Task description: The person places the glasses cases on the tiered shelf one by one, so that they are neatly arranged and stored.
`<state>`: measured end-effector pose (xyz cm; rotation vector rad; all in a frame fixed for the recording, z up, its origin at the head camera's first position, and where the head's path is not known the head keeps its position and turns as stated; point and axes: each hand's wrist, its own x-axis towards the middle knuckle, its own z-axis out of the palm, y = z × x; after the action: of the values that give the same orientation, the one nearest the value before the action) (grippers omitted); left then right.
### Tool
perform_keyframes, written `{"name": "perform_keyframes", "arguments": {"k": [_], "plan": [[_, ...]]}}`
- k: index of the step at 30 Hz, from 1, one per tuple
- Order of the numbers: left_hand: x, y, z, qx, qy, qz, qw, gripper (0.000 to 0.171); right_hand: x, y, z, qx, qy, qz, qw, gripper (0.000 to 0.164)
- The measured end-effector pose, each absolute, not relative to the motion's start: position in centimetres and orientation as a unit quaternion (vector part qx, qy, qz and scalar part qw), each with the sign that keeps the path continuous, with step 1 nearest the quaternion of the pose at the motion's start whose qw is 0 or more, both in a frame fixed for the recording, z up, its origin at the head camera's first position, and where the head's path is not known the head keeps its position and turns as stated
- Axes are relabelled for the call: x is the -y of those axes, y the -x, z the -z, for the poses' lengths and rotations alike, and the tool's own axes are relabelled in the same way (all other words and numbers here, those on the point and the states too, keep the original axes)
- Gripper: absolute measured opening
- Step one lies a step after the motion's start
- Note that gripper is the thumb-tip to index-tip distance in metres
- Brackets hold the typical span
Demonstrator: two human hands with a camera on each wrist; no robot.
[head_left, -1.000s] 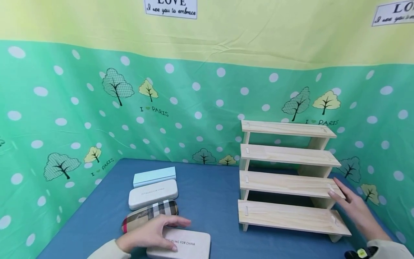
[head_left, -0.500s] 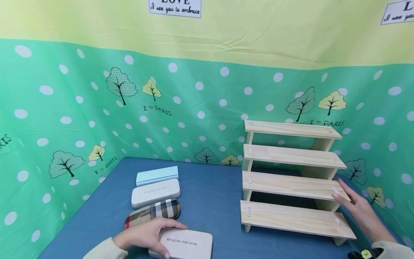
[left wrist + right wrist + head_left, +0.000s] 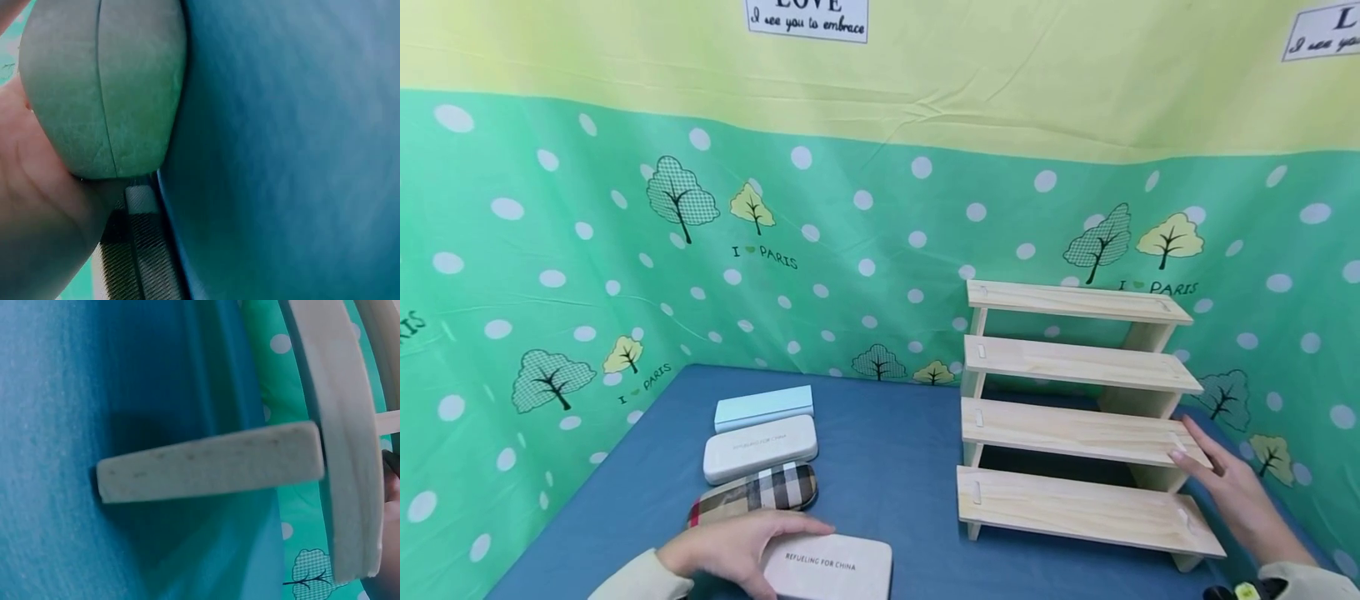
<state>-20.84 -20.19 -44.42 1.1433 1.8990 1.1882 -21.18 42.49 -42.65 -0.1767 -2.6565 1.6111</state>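
Observation:
At the front of the table my left hand [image 3: 730,546] grips the left end of a white hard glasses case [image 3: 838,567] printed "REFUELING FOR CHINA". Its thumb lies along the near side and its fingers along the far side. In the left wrist view the case's rounded end and seam [image 3: 106,94] show against the palm. On the right, my right hand [image 3: 1232,483] holds the right end of the second-lowest board of a wooden four-step display shelf [image 3: 1082,429], thumb at the front edge. In the right wrist view a shelf leg [image 3: 212,462] stands on the blue cloth.
Behind the left hand lie a plaid glasses case [image 3: 760,492], another white case [image 3: 760,448] and a light blue box [image 3: 763,408], in a row. Blue cloth [image 3: 887,467] covers the table. A green dotted curtain [image 3: 820,300] hangs behind and at both sides.
My left hand has slid leftward along the white case to its end, and the print is now fully uncovered. The head view shifted slightly; the right hand stays at the shelf.

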Motion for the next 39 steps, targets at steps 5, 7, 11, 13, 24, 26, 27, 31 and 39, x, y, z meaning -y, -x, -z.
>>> {"name": "perform_keyframes", "arguments": {"k": [5, 7, 11, 13, 24, 26, 27, 31, 39], "plan": [[20.2, 20.7, 44.4, -0.725, -0.436, -0.442, 0.299, 0.069, -42.3, 20.8, 42.5, 0.856, 0.057, -0.514, 0.008, 0.075], [20.3, 20.7, 44.4, -0.725, -0.439, -0.44, 0.296, 0.068, -42.1, 20.6, 42.3, 0.86, 0.051, -0.508, -0.001, 0.075], [20.7, 20.8, 44.5, -0.726, -0.453, -0.433, 0.283, 0.067, -41.2, 20.5, 42.0, 0.863, 0.034, -0.504, -0.01, 0.077], [20.8, 20.8, 44.5, -0.727, -0.464, -0.426, 0.273, 0.068, -40.8, 20.5, 41.9, 0.863, 0.029, -0.504, -0.012, 0.077], [21.0, 21.0, 43.1, -0.743, -0.461, -0.432, 0.22, 0.07, -38.6, 20.3, 41.5, 0.878, 0.01, -0.478, -0.01, 0.076], [21.1, 21.1, 42.7, -0.758, -0.47, -0.411, 0.188, 0.07, -38.2, 20.3, 41.6, 0.873, 0.002, -0.488, -0.008, 0.074], [21.1, 21.1, 42.5, -0.768, -0.472, -0.398, 0.171, 0.07, -38.1, 20.3, 41.6, 0.87, 0.0, -0.493, -0.008, 0.074], [21.3, 21.3, 41.8, -0.78, -0.473, -0.384, 0.142, 0.07, -37.7, 20.3, 41.8, 0.857, -0.004, -0.516, -0.008, 0.072], [21.2, 21.7, 40.5, -0.782, -0.458, -0.399, 0.141, 0.071, -36.1, 20.7, 41.4, 0.846, -0.019, -0.534, -0.008, 0.073]]}}
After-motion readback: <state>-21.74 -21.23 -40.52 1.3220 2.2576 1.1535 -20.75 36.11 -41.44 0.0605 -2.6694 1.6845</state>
